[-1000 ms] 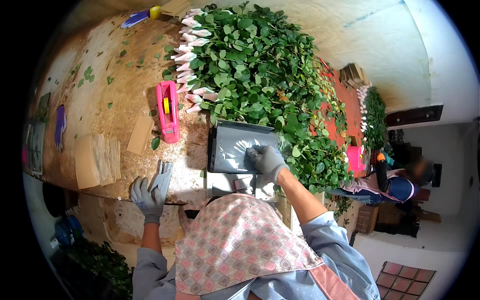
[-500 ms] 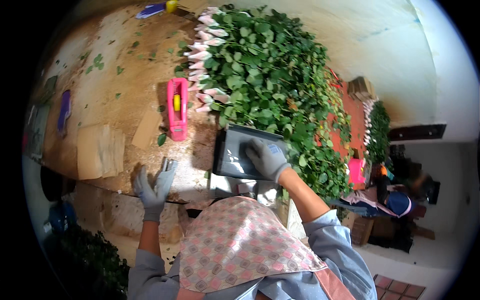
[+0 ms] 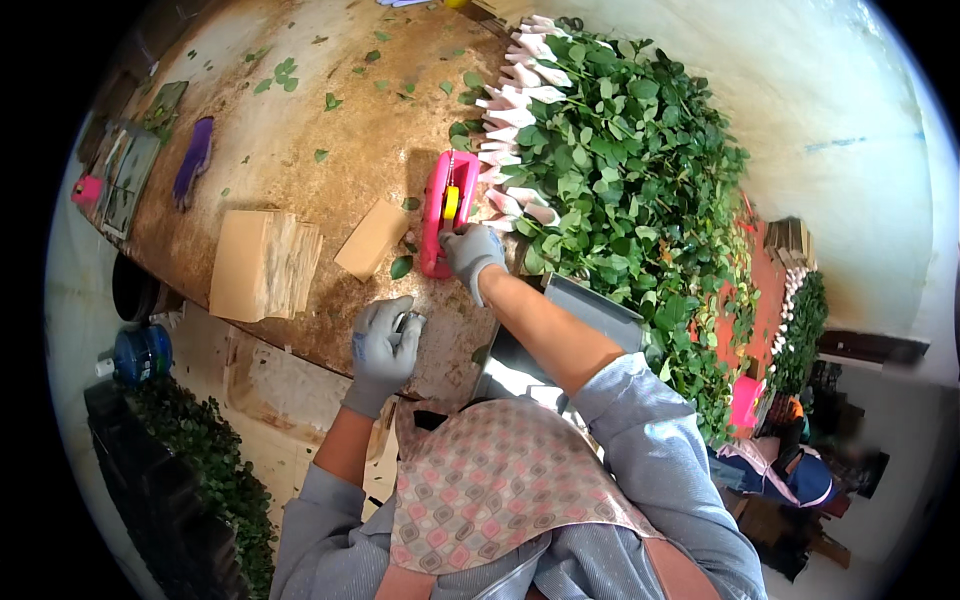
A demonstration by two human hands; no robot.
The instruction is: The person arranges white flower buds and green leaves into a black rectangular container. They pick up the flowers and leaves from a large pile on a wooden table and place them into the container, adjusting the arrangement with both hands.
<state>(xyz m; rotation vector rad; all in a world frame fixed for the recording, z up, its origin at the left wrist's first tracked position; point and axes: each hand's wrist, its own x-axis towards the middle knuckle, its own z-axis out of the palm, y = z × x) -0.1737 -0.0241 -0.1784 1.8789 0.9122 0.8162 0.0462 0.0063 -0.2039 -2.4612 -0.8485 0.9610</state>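
Observation:
My right hand (image 3: 473, 258), in a grey glove, reaches over the near half of a pink tape dispenser (image 3: 434, 210). Its fingers are closed there, just below the yellow tape roll (image 3: 452, 203), and hide what lies under them. To the left and nearer, my left hand (image 3: 384, 350), also gloved in grey, is held with curled fingers and the thumb close to them. Something small and shiny shows between them, too small to name. Under my right forearm is a dark flat-topped box (image 3: 597, 308), partly hidden.
Pale pink roses (image 3: 515, 110) with leafy green stems (image 3: 640, 160) lie piled along the right. Left on the brown table are a cardboard stack (image 3: 240, 262), a loose cardboard piece (image 3: 372, 238) and a purple glove (image 3: 194, 165). A blue water bottle (image 3: 143, 352) stands beyond the table edge.
My right hand has moved left and away from me, off the dark box and onto the tape dispenser. My left hand's spread fingers have curled in. The view has shifted.

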